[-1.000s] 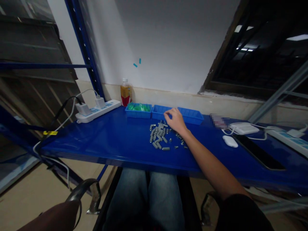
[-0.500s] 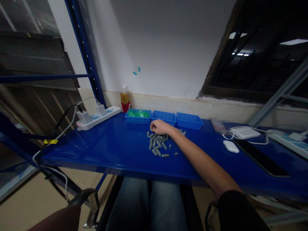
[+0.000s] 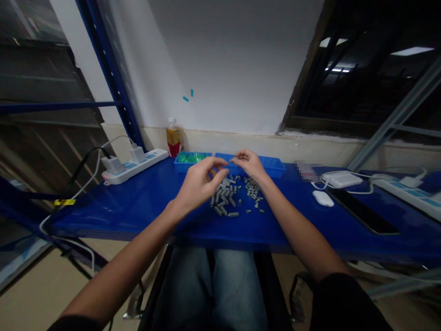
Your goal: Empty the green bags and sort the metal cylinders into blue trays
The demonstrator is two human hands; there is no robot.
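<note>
Over the blue table my left hand (image 3: pixel 203 180) is raised, thumb and fingers apart, with nothing visible between them. Facing it, my right hand (image 3: pixel 251 164) pinches its thumb and fingertips together; a small thing seems to be in the pinch, too blurred to name. The fingertips of both hands are close to each other. Below them lies a pile of short grey metal cylinders (image 3: pixel 223 196), partly covered by my left hand. To its right is a scatter of small metal pieces that look like screws (image 3: pixel 253 187).
Along the wall stand blue bins, the left one (image 3: pixel 176 168) holding green plastic, the right one (image 3: pixel 277 169) beside my right hand. A drink bottle (image 3: pixel 174 138) and a power strip (image 3: pixel 151 159) are at left. A phone (image 3: pixel 365 214), white earbud case (image 3: pixel 323 198) and cables lie at right.
My left hand has come up from below the table's edge to the middle. My right hand has lifted off the metal cylinders and moved right, uncovering the small pieces.
</note>
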